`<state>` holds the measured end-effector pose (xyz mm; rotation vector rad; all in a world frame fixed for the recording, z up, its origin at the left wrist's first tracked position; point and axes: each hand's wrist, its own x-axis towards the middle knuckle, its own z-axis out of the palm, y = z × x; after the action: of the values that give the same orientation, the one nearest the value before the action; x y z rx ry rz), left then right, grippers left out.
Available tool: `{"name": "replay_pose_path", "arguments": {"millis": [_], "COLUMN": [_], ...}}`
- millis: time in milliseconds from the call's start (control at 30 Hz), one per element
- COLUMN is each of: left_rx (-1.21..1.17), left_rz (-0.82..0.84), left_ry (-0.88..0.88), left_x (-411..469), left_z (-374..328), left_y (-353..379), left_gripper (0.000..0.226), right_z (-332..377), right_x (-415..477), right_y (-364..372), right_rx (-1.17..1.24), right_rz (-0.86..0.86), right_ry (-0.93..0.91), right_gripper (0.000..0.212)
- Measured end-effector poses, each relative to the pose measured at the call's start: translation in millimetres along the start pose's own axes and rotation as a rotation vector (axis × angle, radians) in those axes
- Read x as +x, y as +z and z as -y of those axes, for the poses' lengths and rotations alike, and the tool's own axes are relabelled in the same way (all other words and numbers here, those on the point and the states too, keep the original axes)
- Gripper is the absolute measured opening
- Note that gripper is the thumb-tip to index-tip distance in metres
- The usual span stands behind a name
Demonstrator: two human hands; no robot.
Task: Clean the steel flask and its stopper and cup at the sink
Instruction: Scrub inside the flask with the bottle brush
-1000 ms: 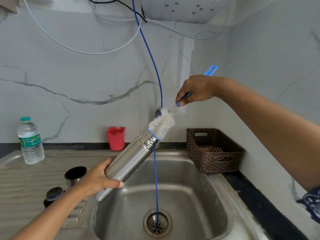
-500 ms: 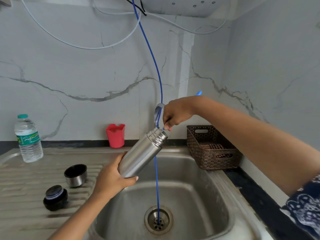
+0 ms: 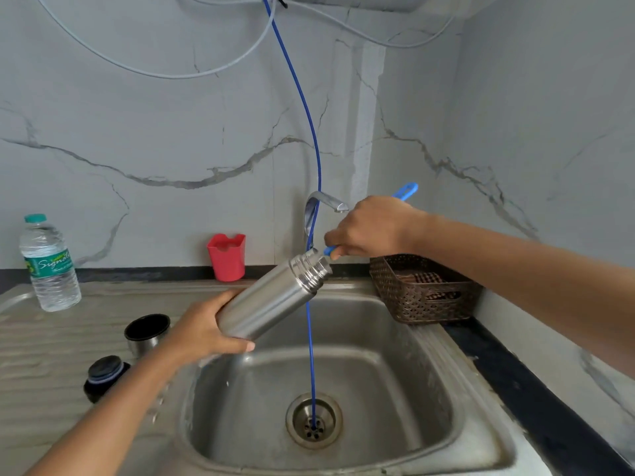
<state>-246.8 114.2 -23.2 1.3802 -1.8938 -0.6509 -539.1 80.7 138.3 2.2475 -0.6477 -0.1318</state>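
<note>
Presently, the cylindrical steel flask (image 3: 275,298) is gripped near its base by the left hand (image 3: 206,333), tilted over the steel sink (image 3: 395,355). The blue-handled bottle brush (image 3: 405,191), clasped by the right hand (image 3: 372,228), is pushed into its mouth. Steel cup (image 3: 147,333) and black stopper (image 3: 104,374) are seen on the drainboard.

On your left a plastic water bottle (image 3: 49,266) stands upright on the draining board. A red holder (image 3: 226,256) sits against the marble wall behind the sink. To your right you see a brown woven basket (image 3: 421,290) on the dark counter, with checked cloth inside. A blue hose (image 3: 311,159) hangs down into the drain (image 3: 314,420), beside the tap (image 3: 323,204).
</note>
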Motion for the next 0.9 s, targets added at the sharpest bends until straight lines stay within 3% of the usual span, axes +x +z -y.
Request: {"name": "replay_pose_path", "arguments": {"millis": [67, 133, 200, 233, 333, 400, 433, 467, 533, 600, 667, 800, 900], "left_rx": [-0.2, -0.23, -0.077, 0.056, 0.673, 0.838, 0.839, 0.827, 0.766, 0.582, 0.303, 0.079, 0.19], "left_rz": [0.258, 0.346, 0.22, 0.081, -0.433, -0.553, -0.558, -0.528, -0.446, -0.353, -0.208, 0.055, -0.044], "left_ry": [0.003, 0.025, 0.038, 0.057, 0.35, 0.422, 0.416, 0.394, 0.313, 0.186, 0.069, 0.035, 0.041], "left_x": [1.1, 2.4, 4.3, 3.2, 1.6, 3.1, 5.1, 7.2, 9.9, 9.9, 8.9, 5.5, 1.6], "left_z": [-5.4, -8.0, -4.2, -4.4, 2.3, 7.0, 8.7, 10.5, 11.3, 11.7, 10.4, 8.4, 12.8], "left_y": [-12.0, -14.9, -9.9, -5.3, 13.9, 21.3, 20.7, 18.6, 13.9, 9.0, 1.6, -10.1, -7.4], "left_gripper": [0.094, 0.09, 0.083, 0.08, 0.083, 0.091, 0.092, 0.092, 0.087, 0.087, 0.086, 0.075, 0.085], "right_z": [2.1, -0.4, 7.3, 13.9, 8.9, 7.7, 8.8, 11.1, 18.1, 18.7, 16.2, 12.3, 14.8], "right_x": [-10.8, -14.8, -13.4, -11.2, -6.2, -8.9, -9.8, -9.9, -10.0, -15.6, -28.0, -38.1, -33.5], "right_y": [16.1, 23.4, 22.3, 18.9, 26.5, 37.0, 41.4, 43.0, 41.7, 47.3, 54.3, 66.2, 66.7], "right_rx": [-0.206, -0.279, -0.137, 0.005, 0.804, 1.262, 1.298, 1.222, 0.738, 0.16, -0.164, -0.316, -0.175], "right_rz": [-0.248, -0.361, -0.226, -0.068, 0.496, 0.685, 0.682, 0.636, 0.392, -0.031, -0.353, -0.478, -0.384], "right_ry": [-0.11, -0.111, -0.067, -0.008, 0.265, 0.397, 0.42, 0.428, 0.389, 0.286, 0.117, -0.013, -0.052], "right_gripper": [0.018, 0.009, 0.019, 0.027, 0.037, 0.038, 0.038, 0.04, 0.04, 0.033, 0.02, 0.023, 0.025]}}
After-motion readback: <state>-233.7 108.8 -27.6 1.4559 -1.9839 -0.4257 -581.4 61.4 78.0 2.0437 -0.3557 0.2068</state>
